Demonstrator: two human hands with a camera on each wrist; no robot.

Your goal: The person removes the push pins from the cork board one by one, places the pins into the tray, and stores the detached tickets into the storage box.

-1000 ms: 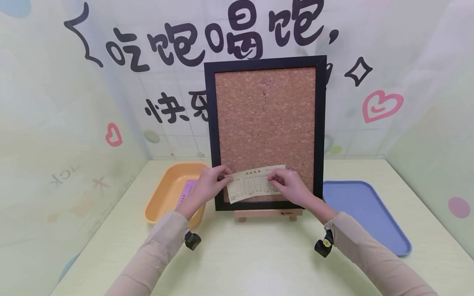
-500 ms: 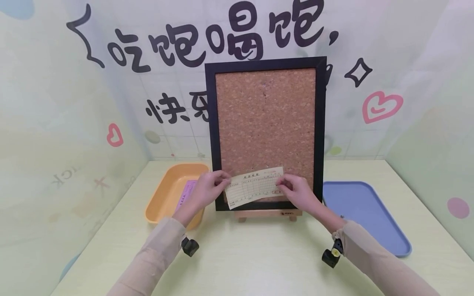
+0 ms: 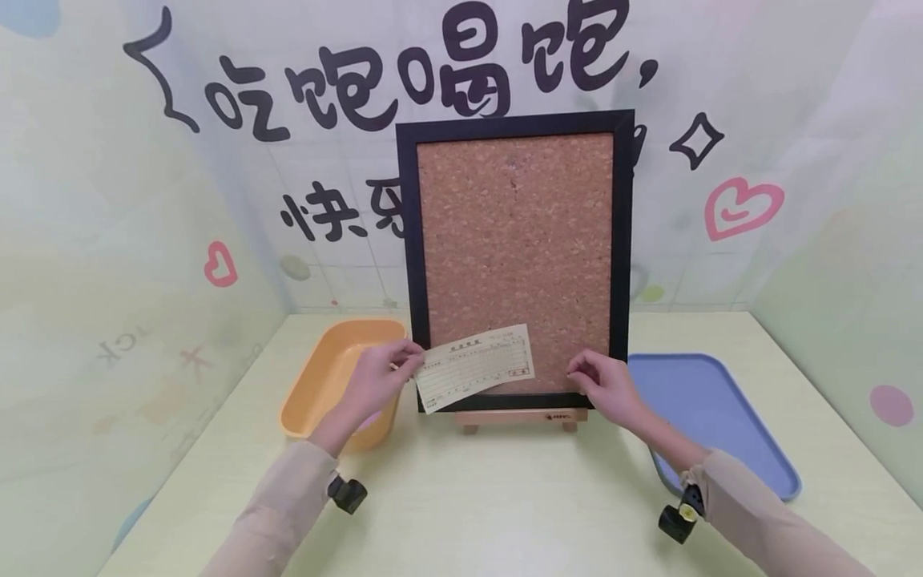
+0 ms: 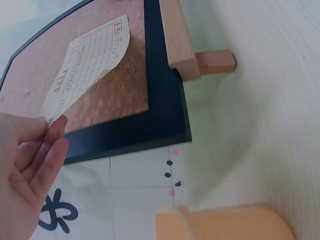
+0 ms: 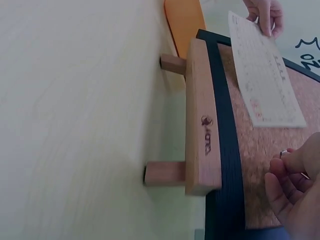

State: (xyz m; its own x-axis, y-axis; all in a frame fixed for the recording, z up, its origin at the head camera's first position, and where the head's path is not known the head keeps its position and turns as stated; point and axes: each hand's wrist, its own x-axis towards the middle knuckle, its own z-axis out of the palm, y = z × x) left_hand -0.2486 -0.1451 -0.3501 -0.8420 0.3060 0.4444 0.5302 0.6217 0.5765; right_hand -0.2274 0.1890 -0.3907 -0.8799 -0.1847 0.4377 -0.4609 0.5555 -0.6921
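My left hand [image 3: 378, 375] pinches the left end of a printed paper slip [image 3: 476, 367], like a receipt form, between thumb and fingers. The slip tilts up to the right and overlaps the lower part of a black-framed cork board [image 3: 519, 240]; its free end curls in the left wrist view. Right of the slip, my right hand [image 3: 607, 389] is apart from it, close in front of the board's lower right corner. Between that hand's thumb and forefinger shows a small silvery pin [image 5: 283, 152], mostly hidden by the fingertips.
A wooden easel ledge [image 3: 505, 417] with short feet supports the board. An orange tray [image 3: 306, 393] stands at left, partly behind my left hand, a bit of purple [image 3: 369, 421] showing at it. A flat blue tray [image 3: 721, 425] lies at right. Behind is a printed wall [image 3: 346, 280].
My right hand has come off the slip's right end and moved right. My left hand has shifted left and a little down, drawing the slip along and tilting it more.
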